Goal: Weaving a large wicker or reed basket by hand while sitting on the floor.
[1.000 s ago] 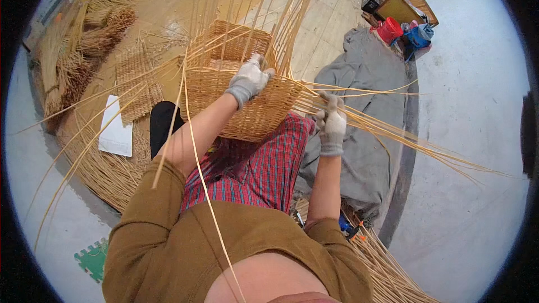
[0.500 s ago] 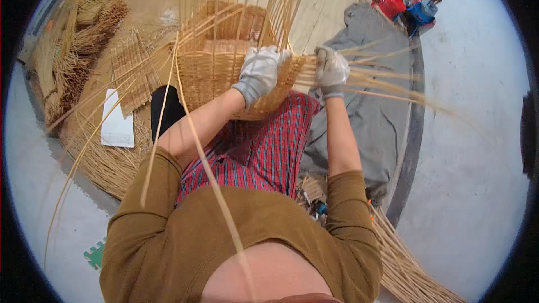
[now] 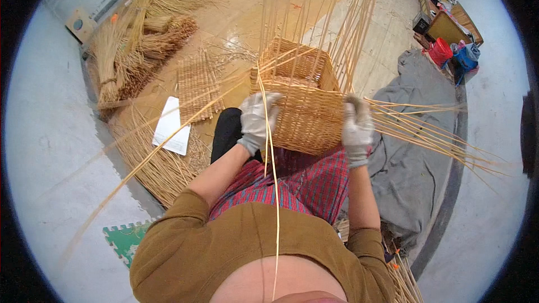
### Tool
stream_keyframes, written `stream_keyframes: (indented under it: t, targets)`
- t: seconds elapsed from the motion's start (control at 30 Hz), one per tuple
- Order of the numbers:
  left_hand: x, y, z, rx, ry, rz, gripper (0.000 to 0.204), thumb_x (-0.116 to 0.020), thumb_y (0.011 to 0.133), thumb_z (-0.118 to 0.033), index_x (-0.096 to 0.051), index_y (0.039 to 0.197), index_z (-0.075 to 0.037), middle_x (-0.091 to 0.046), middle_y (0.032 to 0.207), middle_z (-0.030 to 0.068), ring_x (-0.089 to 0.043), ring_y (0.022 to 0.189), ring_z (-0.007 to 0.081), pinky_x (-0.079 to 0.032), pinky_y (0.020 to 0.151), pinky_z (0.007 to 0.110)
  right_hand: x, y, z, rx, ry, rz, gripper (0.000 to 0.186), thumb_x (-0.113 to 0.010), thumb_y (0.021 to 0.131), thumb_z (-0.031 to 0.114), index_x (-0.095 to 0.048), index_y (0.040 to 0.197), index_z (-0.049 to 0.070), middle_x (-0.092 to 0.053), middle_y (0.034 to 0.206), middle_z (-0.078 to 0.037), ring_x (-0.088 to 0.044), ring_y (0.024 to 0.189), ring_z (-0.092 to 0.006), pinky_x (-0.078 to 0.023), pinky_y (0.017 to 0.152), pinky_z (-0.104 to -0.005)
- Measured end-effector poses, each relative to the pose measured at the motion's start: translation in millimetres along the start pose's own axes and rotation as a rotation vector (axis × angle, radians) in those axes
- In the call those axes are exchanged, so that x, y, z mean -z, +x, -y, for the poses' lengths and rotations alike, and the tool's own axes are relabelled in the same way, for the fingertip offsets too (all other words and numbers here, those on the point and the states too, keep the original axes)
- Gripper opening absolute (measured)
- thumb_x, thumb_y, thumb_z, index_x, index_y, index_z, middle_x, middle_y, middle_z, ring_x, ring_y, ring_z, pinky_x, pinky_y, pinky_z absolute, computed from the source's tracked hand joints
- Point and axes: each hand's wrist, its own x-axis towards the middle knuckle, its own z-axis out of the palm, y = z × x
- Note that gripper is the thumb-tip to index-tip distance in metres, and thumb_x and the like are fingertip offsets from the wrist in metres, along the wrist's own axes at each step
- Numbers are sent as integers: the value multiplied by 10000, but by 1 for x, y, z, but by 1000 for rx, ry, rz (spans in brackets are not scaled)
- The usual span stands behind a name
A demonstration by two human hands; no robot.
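Note:
A woven wicker basket point(image 3: 312, 122) sits tilted on my lap, on red checked cloth point(image 3: 320, 177). Long loose canes point(image 3: 351, 39) rise from its far rim, and more canes point(image 3: 415, 120) fan out from its right corner. My left hand point(image 3: 260, 120), in a pale work glove, grips the basket's left side, partly behind a long cane point(image 3: 273, 174) that hangs toward me. On the right side, my gloved right hand point(image 3: 357, 134) is closed against the basket wall, somewhat blurred, its fingertips partly hidden.
Bundles of dried stalks point(image 3: 137, 56) lie at the far left, near a flat woven panel point(image 3: 197, 86) and a white sheet point(image 3: 173, 128). Loose canes point(image 3: 154, 163) cover the floor at left. A grey cloth point(image 3: 407, 151) spreads at right, with a red container point(image 3: 441, 51) beyond it.
My left hand has gone from the middle of the basket's near wall to its left side. The right hand has let go of the side canes and now holds the basket. The view has shifted.

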Motion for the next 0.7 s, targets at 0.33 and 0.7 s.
stream_keyframes:
  t: [0.33,0.7]
  targets:
    - [33,19,48,-16,264,104,614,-718,800,-185,-499,1373,-207,-669,1155,121,-655,1002,339,-525,818,449,-235,116,-1,-788,116,-16,1059,-722,818,578,-221,1531,-24,-336,1539,-253,-358,1416,-379,-331,1144,-421]
    - [30,26,75,234,39,344,776,-822,730,-223,-415,1389,-176,-657,1257,75,-683,952,323,-521,754,431,-221,87,28,-198,276,90,535,-582,983,461,-602,1278,15,-684,904,-52,-635,796,-137,-528,727,-269]
